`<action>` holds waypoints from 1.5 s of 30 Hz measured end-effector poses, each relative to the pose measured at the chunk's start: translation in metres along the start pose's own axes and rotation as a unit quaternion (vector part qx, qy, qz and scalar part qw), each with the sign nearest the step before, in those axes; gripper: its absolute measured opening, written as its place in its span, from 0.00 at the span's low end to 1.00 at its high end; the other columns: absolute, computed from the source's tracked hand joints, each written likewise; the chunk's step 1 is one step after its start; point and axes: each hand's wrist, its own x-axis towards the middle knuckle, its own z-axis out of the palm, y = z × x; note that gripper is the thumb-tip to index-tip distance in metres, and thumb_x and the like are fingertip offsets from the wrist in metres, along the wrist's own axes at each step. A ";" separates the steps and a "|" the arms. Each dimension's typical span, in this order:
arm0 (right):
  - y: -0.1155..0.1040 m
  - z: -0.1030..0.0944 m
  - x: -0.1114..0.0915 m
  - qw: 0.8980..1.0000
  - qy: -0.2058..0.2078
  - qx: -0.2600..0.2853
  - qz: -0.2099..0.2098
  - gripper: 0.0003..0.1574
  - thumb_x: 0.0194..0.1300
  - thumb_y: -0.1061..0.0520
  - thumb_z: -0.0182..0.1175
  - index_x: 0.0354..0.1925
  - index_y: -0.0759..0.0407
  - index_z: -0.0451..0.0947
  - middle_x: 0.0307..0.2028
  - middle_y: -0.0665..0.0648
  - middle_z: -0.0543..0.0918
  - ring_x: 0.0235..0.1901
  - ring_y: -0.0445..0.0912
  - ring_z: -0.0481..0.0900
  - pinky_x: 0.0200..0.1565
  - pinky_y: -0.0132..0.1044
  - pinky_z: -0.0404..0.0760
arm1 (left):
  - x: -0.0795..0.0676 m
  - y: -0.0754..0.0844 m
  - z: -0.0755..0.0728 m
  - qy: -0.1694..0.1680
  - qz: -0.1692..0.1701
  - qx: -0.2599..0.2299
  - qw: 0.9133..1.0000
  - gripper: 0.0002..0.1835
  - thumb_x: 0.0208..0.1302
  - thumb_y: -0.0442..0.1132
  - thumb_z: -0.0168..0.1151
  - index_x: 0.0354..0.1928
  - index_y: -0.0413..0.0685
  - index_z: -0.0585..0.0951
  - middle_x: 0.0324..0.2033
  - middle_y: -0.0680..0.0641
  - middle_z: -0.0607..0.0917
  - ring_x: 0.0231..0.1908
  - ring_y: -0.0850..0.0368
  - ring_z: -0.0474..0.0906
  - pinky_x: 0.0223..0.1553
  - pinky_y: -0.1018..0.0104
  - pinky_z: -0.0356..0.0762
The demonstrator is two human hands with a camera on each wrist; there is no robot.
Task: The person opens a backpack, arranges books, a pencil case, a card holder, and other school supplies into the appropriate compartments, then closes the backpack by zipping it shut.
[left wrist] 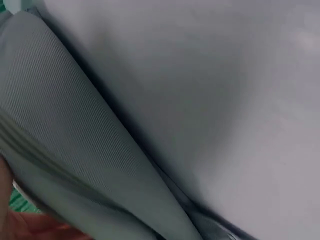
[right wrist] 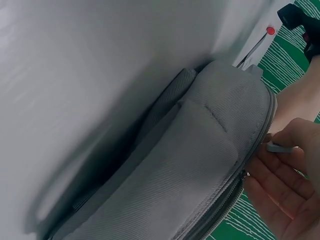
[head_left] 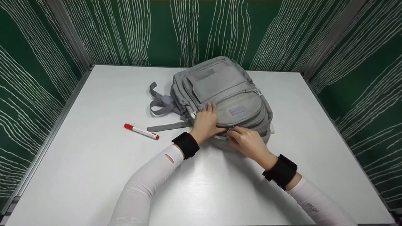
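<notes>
A grey backpack (head_left: 220,83) lies on the white table, its front pockets facing up. My left hand (head_left: 205,121) rests on its lower left side, fingers laid on the fabric and thumb stretched toward the other hand. At the bag's lower front edge, my right hand (head_left: 248,141) pinches a zipper pull (right wrist: 278,148) between thumb and fingers. The zipper (right wrist: 215,207) follows the pocket's curved edge, its teeth showing in the right wrist view. Mostly the bag's ribbed lower side (left wrist: 75,95) fills the left wrist view, with parts of a hand at the lower left corner.
A red-and-white marker (head_left: 141,131) lies left of the backpack on the white table (head_left: 94,175). Grey straps (head_left: 168,127) trail from the bag's left side. Green walls with white streaks (head_left: 163,34) stand behind and at both sides.
</notes>
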 end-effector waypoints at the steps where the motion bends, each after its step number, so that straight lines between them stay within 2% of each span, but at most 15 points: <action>1: 0.000 0.000 0.000 1.000 0.000 0.001 0.002 0.10 0.52 0.68 0.72 0.33 0.58 0.84 0.29 0.53 0.84 0.29 0.47 0.84 0.31 0.39 0.86 | 0.000 -0.007 0.001 0.005 0.022 -0.012 1.000 0.60 0.55 0.78 0.62 0.74 0.36 0.66 0.71 0.37 0.75 0.69 0.43 0.76 0.63 0.58 0.82; 4: 0.001 -0.001 -0.002 1.000 -0.001 0.002 0.005 0.09 0.53 0.68 0.72 0.34 0.58 0.85 0.30 0.53 0.86 0.30 0.47 0.85 0.31 0.39 0.86 | -0.001 -0.038 0.002 0.002 0.089 -0.071 0.993 0.55 0.60 0.76 0.58 0.75 0.39 0.66 0.73 0.38 0.73 0.74 0.44 0.70 0.74 0.54 0.70; 7: 0.001 -0.002 -0.003 1.000 0.001 0.002 0.009 0.09 0.54 0.67 0.72 0.34 0.58 0.85 0.31 0.53 0.87 0.31 0.47 0.86 0.31 0.39 0.87 | -0.001 -0.076 0.004 -0.004 0.125 -0.122 0.985 0.45 0.70 0.69 0.53 0.75 0.42 0.67 0.74 0.40 0.71 0.76 0.43 0.67 0.78 0.51 0.64; 10: 0.001 -0.003 -0.004 1.000 0.005 0.003 0.012 0.09 0.54 0.67 0.73 0.34 0.59 0.85 0.31 0.54 0.87 0.31 0.47 0.86 0.32 0.39 0.87 | -0.001 -0.111 0.007 0.004 0.113 -0.135 0.984 0.34 0.78 0.58 0.48 0.74 0.42 0.70 0.73 0.40 0.73 0.74 0.42 0.69 0.77 0.50 0.65; 12: 0.001 -0.003 -0.005 1.000 0.004 0.003 0.014 0.10 0.53 0.68 0.73 0.34 0.58 0.85 0.31 0.54 0.87 0.31 0.47 0.86 0.32 0.39 0.87 | -0.002 -0.129 0.010 0.007 0.093 -0.127 0.988 0.29 0.79 0.50 0.48 0.72 0.40 0.72 0.71 0.39 0.76 0.73 0.41 0.71 0.76 0.50 0.67; 14: 0.001 -0.003 -0.005 1.000 0.001 0.002 0.014 0.09 0.54 0.67 0.73 0.35 0.58 0.85 0.31 0.54 0.87 0.31 0.47 0.86 0.32 0.39 0.87 | -0.003 -0.140 0.012 0.004 0.082 -0.111 0.991 0.26 0.76 0.43 0.50 0.70 0.39 0.73 0.69 0.39 0.78 0.71 0.41 0.73 0.75 0.50 0.69; 17: -0.001 -0.003 -0.006 1.000 -0.005 0.006 0.014 0.10 0.54 0.67 0.73 0.35 0.58 0.85 0.31 0.54 0.87 0.31 0.47 0.86 0.32 0.38 0.86 | -0.005 -0.148 0.014 0.002 0.085 -0.088 0.992 0.24 0.71 0.37 0.55 0.67 0.39 0.77 0.63 0.39 0.83 0.66 0.41 0.79 0.67 0.49 0.78; 21: -0.002 -0.003 -0.006 1.000 -0.010 0.014 0.016 0.09 0.55 0.67 0.73 0.35 0.58 0.85 0.32 0.53 0.86 0.31 0.47 0.86 0.32 0.39 0.87 | -0.007 -0.145 0.012 0.007 0.094 -0.075 0.993 0.14 0.68 0.37 0.65 0.52 0.38 0.84 0.47 0.39 0.89 0.51 0.41 0.87 0.51 0.47 0.86; 25: 0.000 -0.003 -0.006 1.000 -0.004 0.012 0.016 0.09 0.54 0.68 0.71 0.34 0.58 0.85 0.30 0.53 0.86 0.29 0.46 0.84 0.30 0.39 0.86 | -0.009 -0.137 0.011 0.015 0.094 -0.055 0.994 0.11 0.66 0.41 0.69 0.38 0.39 0.85 0.36 0.39 0.91 0.39 0.40 0.89 0.43 0.47 0.87; 33: 0.002 -0.002 -0.005 1.000 0.006 0.013 0.020 0.09 0.55 0.70 0.68 0.34 0.59 0.85 0.30 0.55 0.86 0.28 0.47 0.84 0.28 0.38 0.85 | -0.019 -0.117 0.021 0.078 0.074 -0.010 0.994 0.14 0.64 0.42 0.69 0.26 0.40 0.85 0.25 0.41 0.90 0.28 0.43 0.87 0.31 0.51 0.86; 39: 0.000 -0.002 -0.003 1.000 0.013 0.009 0.020 0.10 0.54 0.69 0.71 0.34 0.59 0.85 0.29 0.54 0.86 0.28 0.47 0.84 0.28 0.38 0.85 | -0.029 -0.091 0.025 0.141 0.025 0.005 0.990 0.12 0.60 0.39 0.69 0.20 0.42 0.85 0.21 0.43 0.89 0.23 0.45 0.87 0.25 0.53 0.84; 41: -0.001 -0.002 -0.001 1.000 0.016 0.006 0.017 0.09 0.54 0.69 0.71 0.34 0.59 0.85 0.29 0.53 0.86 0.27 0.47 0.84 0.27 0.38 0.85 | -0.029 -0.082 0.023 0.141 0.007 0.002 0.990 0.12 0.60 0.38 0.69 0.20 0.43 0.85 0.21 0.44 0.89 0.24 0.46 0.87 0.25 0.54 0.85; 45: -0.003 -0.001 0.001 1.000 0.017 0.008 0.015 0.08 0.56 0.68 0.71 0.35 0.59 0.85 0.30 0.53 0.86 0.28 0.47 0.86 0.27 0.39 0.85 | -0.032 -0.067 0.018 0.106 -0.018 -0.012 0.994 0.10 0.59 0.33 0.68 0.20 0.45 0.86 0.24 0.43 0.90 0.26 0.46 0.89 0.26 0.54 0.86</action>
